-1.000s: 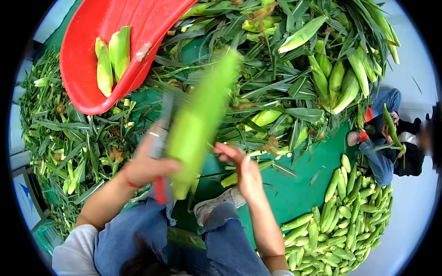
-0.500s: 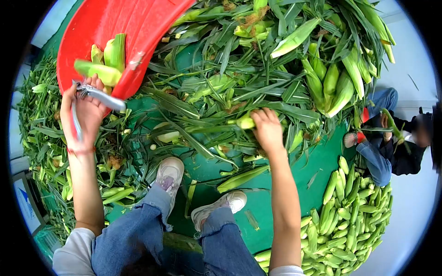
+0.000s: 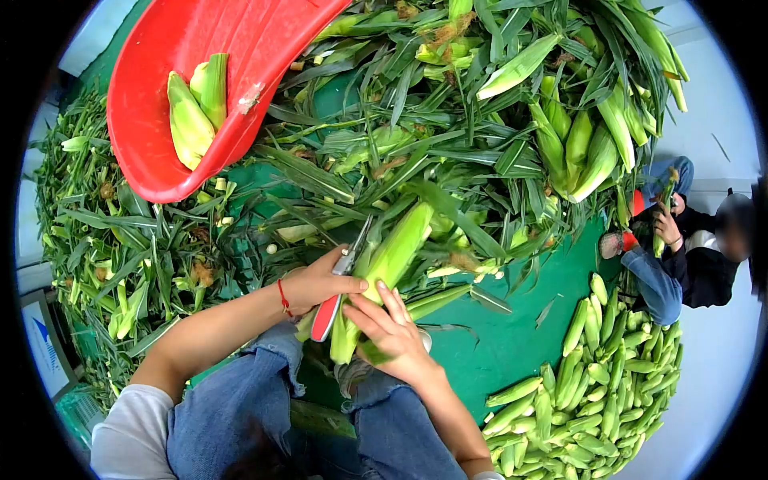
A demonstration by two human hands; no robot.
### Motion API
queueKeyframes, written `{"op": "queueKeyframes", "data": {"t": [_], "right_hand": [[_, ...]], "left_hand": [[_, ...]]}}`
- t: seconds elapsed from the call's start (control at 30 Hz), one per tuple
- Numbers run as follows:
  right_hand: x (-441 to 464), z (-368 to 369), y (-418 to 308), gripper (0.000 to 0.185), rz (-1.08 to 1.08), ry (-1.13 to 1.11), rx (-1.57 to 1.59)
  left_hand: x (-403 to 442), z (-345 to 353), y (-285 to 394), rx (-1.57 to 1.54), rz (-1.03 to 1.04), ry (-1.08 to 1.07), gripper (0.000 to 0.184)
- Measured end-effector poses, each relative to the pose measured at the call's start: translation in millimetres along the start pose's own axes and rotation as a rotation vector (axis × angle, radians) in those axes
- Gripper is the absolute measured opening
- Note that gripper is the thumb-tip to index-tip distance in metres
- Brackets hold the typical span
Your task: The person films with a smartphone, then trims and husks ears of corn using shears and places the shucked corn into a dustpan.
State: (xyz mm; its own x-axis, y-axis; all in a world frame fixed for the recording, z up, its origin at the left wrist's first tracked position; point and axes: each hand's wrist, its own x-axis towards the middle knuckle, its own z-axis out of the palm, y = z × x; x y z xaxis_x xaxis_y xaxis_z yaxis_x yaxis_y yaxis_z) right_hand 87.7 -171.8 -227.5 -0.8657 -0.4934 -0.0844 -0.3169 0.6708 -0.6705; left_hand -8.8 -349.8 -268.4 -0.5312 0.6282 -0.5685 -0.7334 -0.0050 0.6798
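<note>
My left hand [image 3: 322,282] is closed around hand pruners [image 3: 324,318] with grey and red handles, its thumb lying against a green ear of corn [image 3: 398,250]. The ear still wears its husk and slants across in front of my knees, long leaves trailing at its upper end. From the right, my right hand [image 3: 396,340] grips the lower part of that ear; some of its fingers are hidden beneath. The pruners' blades point up beside the ear.
A red scoop-like tub [image 3: 152,180] at upper left contains several husked ears [image 3: 190,124]. Leafy corn [image 3: 480,152] is heaped ahead, trimmings [image 3: 104,248] lie left, and many ears [image 3: 592,400] are piled right. Another person [image 3: 672,248] sits at right holding corn.
My right hand has pulled an ear from the heap towards my knees. My left hand has come from the red tub to meet it, and the ear falling there now lies inside.
</note>
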Motion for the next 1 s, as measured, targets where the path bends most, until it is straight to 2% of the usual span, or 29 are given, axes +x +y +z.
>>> {"op": "queueKeyframes", "data": {"t": [0.1,0.17,0.23,0.3,0.4,0.43,0.5,0.6,0.7,0.73,0.8,0.83,0.9,1.0], "right_hand": [[-11.3,0.7,15.0,0.06,0.106,0.365,0.707],[4.5,-15.1,20.4,0.065,0.277,0.716,1.219],[20.9,-19.3,31.4,0.063,0.557,0.799,1.43],[34.1,-29.9,30.1,0.057,0.616,0.749,1.484],[38.6,-47.0,20.9,0.052,0.374,0.739,1.54],[41.4,-49.0,21.8,0.052,0.298,0.744,1.581],[41.8,-59.3,30.6,0.051,0.339,0.869,1.648],[33.9,-72.9,48.0,0.047,0.373,1.052,1.6],[29.3,-75.0,51.3,0.05,0.448,1.255,1.555],[29.1,-73.5,50.1,0.05,0.472,1.309,1.461],[35.3,-68.2,47.2,0.049,0.503,1.405,1.274],[38.3,-65.8,42.8,0.049,0.5,1.399,1.206],[42.7,-62.5,32.4,0.05,0.49,1.388,1.07],[44.2,-46.5,24.6,0.05,0.383,1.305,1.099]], "left_hand": [[0.3,1.6,20.5,0.109,0.17,-0.008,0.072],[1.8,10.6,37.8,0.386,0.315,0.008,0.07],[0.9,23.9,60.5,0.698,0.396,-0.056,0.069],[-1.9,33.3,72.3,0.8,0.397,-0.161,0.067],[7.3,13.9,65.1,0.623,0.549,-0.111,0.068],[2.5,12.9,69.3,0.377,0.416,-0.033,0.067],[-0.4,-4.8,65.9,0.046,0.157,0.173,0.062],[-1.5,-29.8,60.2,1.036,0.333,0.584,0.058],[-22.0,-19.8,52.2,1.124,0.405,0.577,0.058],[-31.3,-10.6,56.9,0.827,0.154,0.374,0.057],[-38.5,1.3,35.6,0.024,-0.023,0.004,0.057],[-42.5,12.1,38.6,-0.171,-0.166,-0.148,0.061],[-44.5,32.9,42.7,-0.149,-0.336,-0.25,0.07],[-26.8,46.7,42.0,-0.279,-0.287,-0.16,0.066]]}}
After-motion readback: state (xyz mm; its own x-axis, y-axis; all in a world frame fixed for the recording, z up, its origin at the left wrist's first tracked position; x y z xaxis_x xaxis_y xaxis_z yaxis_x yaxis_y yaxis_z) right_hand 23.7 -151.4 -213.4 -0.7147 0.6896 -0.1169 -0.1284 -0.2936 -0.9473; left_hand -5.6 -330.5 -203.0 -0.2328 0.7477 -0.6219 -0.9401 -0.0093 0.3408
